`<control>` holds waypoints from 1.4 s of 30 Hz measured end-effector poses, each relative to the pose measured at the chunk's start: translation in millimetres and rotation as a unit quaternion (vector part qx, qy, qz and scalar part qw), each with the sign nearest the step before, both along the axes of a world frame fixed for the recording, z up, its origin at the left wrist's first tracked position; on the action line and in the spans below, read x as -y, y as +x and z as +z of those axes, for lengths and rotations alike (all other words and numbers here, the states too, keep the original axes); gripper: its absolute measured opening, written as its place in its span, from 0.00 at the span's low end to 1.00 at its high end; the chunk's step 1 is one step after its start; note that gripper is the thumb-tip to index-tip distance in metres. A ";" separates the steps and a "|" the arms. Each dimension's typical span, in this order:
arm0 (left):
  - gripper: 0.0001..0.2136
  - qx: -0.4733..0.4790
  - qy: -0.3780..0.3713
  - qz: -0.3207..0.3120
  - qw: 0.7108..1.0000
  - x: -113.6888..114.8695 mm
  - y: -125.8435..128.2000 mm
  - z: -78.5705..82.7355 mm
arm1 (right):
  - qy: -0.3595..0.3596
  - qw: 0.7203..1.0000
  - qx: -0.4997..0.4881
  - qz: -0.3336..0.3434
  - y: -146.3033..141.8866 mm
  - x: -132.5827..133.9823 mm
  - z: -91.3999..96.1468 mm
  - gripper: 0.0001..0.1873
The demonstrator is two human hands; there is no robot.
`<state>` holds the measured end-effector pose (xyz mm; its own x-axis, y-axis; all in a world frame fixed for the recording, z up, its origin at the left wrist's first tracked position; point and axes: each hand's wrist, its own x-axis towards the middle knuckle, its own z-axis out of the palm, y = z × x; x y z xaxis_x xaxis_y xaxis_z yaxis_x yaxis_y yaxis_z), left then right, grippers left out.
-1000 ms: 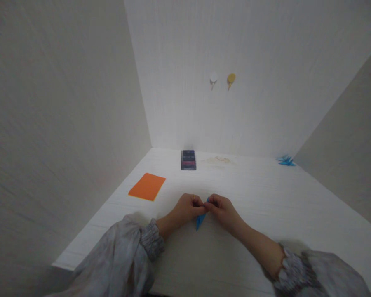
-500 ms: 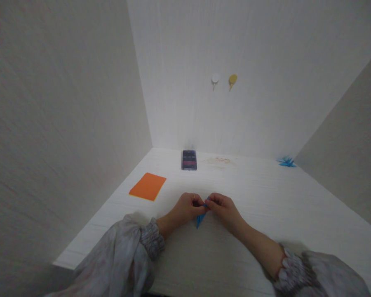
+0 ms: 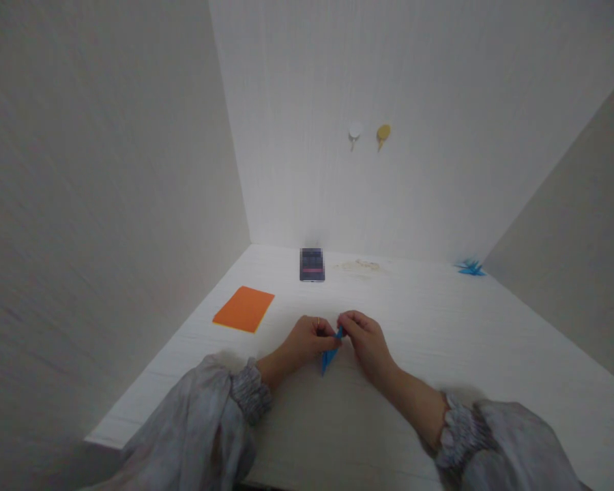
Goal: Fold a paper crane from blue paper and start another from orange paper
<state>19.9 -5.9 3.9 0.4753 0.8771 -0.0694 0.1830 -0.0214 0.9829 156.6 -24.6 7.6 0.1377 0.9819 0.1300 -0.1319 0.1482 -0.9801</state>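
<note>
A small folded piece of blue paper point(image 3: 329, 355) is pinched between both hands just above the white table point(image 3: 440, 341). My left hand point(image 3: 307, 337), with a ring on one finger, closes on its left side. My right hand point(image 3: 363, 337) closes its fingertips on the upper tip. The narrow lower point of the paper sticks out below the fingers toward me. Most of the fold is hidden by the fingers.
A stack of orange paper point(image 3: 243, 308) lies to the left. A dark phone point(image 3: 312, 264) lies near the back wall. A finished blue paper figure point(image 3: 469, 267) sits at the far right corner. Two hooks point(image 3: 368, 133) are on the back wall. Walls close in on both sides.
Both hands have shifted slightly left and away from me with the blue paper. The right fingertips now sit higher on the paper's tip.
</note>
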 end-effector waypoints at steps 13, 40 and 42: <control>0.09 0.012 0.012 0.027 0.999 -2.2 -0.9 -2.5 | -0.029 0.993 0.082 0.075 -3.3 5.8 -2.4 0.10; 0.08 0.009 0.002 0.035 0.999 -3.6 -3.4 -1.6 | -0.055 0.995 -0.034 0.079 10.4 -8.7 -6.3 0.14; 0.09 0.022 -0.004 0.037 0.999 -4.3 -4.0 -2.6 | -0.060 0.993 0.004 0.100 7.9 -4.6 -5.6 0.11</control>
